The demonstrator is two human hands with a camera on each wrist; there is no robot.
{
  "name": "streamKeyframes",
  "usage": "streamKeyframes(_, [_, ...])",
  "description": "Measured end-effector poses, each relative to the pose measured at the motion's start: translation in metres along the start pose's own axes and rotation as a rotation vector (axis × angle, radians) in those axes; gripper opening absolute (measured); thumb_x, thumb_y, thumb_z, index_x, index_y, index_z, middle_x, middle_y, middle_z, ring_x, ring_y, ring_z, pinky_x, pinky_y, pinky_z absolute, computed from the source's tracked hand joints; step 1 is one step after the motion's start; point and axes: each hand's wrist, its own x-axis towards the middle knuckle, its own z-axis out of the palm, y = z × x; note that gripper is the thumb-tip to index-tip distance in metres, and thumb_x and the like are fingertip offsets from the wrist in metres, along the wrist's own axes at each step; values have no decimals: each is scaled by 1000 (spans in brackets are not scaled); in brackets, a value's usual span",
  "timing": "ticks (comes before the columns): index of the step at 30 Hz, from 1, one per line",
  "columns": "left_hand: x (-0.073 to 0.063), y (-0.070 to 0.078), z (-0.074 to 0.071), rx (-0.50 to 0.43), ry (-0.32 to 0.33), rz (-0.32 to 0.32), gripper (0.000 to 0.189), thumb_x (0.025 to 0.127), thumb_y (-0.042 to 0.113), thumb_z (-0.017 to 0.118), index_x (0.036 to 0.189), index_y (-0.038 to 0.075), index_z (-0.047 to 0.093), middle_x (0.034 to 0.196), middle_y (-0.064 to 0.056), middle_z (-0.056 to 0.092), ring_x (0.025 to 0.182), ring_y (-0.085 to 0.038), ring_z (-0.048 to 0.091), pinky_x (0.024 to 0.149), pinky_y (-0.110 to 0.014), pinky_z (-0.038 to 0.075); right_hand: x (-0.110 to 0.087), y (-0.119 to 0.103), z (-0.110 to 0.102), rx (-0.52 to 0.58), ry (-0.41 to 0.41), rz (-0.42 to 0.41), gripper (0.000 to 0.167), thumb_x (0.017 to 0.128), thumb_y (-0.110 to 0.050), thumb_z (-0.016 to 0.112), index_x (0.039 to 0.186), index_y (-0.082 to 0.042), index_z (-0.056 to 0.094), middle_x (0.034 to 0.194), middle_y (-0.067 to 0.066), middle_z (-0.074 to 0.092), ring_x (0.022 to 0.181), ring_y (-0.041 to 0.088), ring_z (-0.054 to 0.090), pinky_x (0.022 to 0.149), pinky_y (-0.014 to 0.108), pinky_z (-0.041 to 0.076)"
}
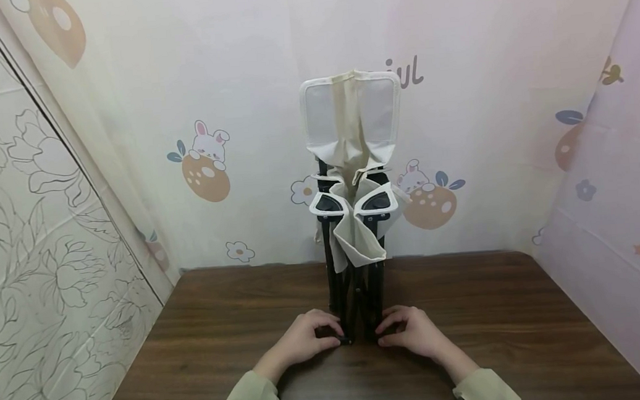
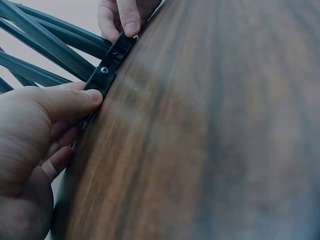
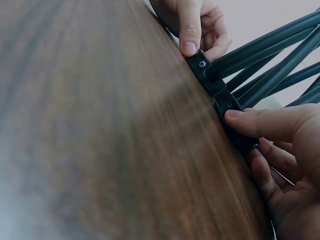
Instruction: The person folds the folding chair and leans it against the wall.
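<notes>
Upright on the wooden table (image 1: 238,299) stands a folded camp chair (image 1: 351,129), with cream fabric, white edging and grey panels above black tube legs (image 1: 377,270). My left hand (image 1: 304,337) pinches the black foot piece at the chair's lower left. At the lower right, my right hand (image 1: 415,333) grips the matching foot piece. Up close in the left wrist view, my left thumb (image 2: 90,99) presses on a black plastic bracket (image 2: 104,70) with a screw in it. The right wrist view has my right thumb (image 3: 240,116) on the bracket's other end, fingers curled behind.
Behind the table hangs a pale curtain (image 1: 260,136) printed with rabbits and fruit, close to the chair. A white panel with flower outlines (image 1: 50,243) lines the left side. Another pale curtain (image 1: 602,254) borders the right.
</notes>
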Motion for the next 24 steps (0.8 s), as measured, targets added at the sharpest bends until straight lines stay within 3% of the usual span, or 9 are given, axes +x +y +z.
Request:
streamKeyframes(5, [2, -2, 0, 17, -3, -14, 11, 98, 19, 86, 106, 25, 83, 130, 7, 76, 129, -16, 65, 113, -42, 52, 3, 3, 2, 16, 8, 24, 14, 85, -22, 95, 96, -22, 87, 133, 20, 72, 97, 16, 70, 74, 27, 56])
streamKeyframes(12, [6, -2, -2, 21, 8, -21, 11, 97, 16, 85, 106, 23, 83, 130, 4, 76, 128, -17, 66, 113, -43, 52, 8, 6, 2, -17, 22, -17, 14, 85, -23, 96, 96, -23, 87, 132, 19, 73, 96, 14, 70, 73, 26, 56])
streamKeyframes(21, [10, -8, -1, 7, 20, -66, 13, 98, 18, 84, 106, 29, 83, 133, 7, 75, 130, -17, 65, 113, -46, 52, 14, 8, 0, -49, 24, 16, 15, 84, -25, 96, 95, -26, 86, 134, 15, 72, 118, 33, 69, 82, 30, 56])
streamKeyframes(24, [11, -9, -1, 7, 21, -80, 14, 99, 19, 83, 106, 31, 82, 133, 9, 74, 130, -16, 64, 113, -46, 51, 15, 7, -1, -40, 23, 31, 15, 85, -24, 96, 96, -25, 86, 136, 17, 71, 115, 32, 70, 81, 30, 57])
